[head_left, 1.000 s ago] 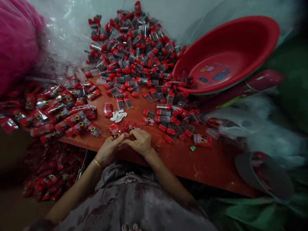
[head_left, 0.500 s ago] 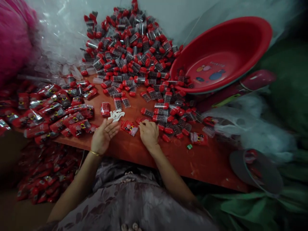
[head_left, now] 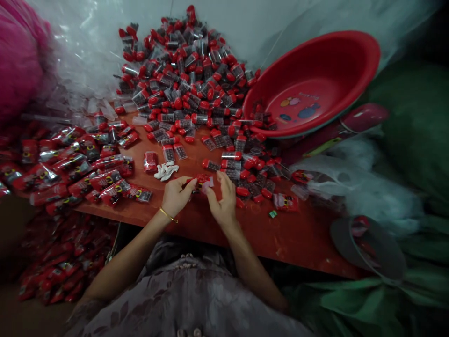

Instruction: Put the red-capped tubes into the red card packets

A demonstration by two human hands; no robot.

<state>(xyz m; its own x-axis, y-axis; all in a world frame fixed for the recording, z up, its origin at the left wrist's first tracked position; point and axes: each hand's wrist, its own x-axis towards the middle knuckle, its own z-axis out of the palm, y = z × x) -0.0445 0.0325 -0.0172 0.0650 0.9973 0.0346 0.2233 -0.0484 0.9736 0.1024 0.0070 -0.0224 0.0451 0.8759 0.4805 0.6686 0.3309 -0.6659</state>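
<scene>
Between both hands, just above the front of the table, is a small red printed plastic wrapper (head_left: pixel 202 181) with a pink patch. My left hand (head_left: pixel 177 195) pinches its left end between thumb and fingers. At its right end, my right hand (head_left: pixel 223 201) grips it by the pink patch with the thumb; its fingertips are partly hidden. Behind my left hand lie a clump of white strips (head_left: pixel 166 171) and an upright red wrapped piece (head_left: pixel 150 162). Close behind my right hand are red-capped clear tubes (head_left: pixel 230 164) with dark contents.
A tall heap of red-capped tubes (head_left: pixel 182 84) covers the back. Red wrapped packs (head_left: pixel 108 182) are piled at left, with more below the table edge. At right stand a red basin (head_left: pixel 315 79) and a grey container (head_left: pixel 351 248); a green scrap (head_left: pixel 272 214) lies nearer.
My left hand has turned from an open palm to pinching the wrapper. The wrapper has come up off the table between both hands. One more wrapped pack shows at the left pile's edge.
</scene>
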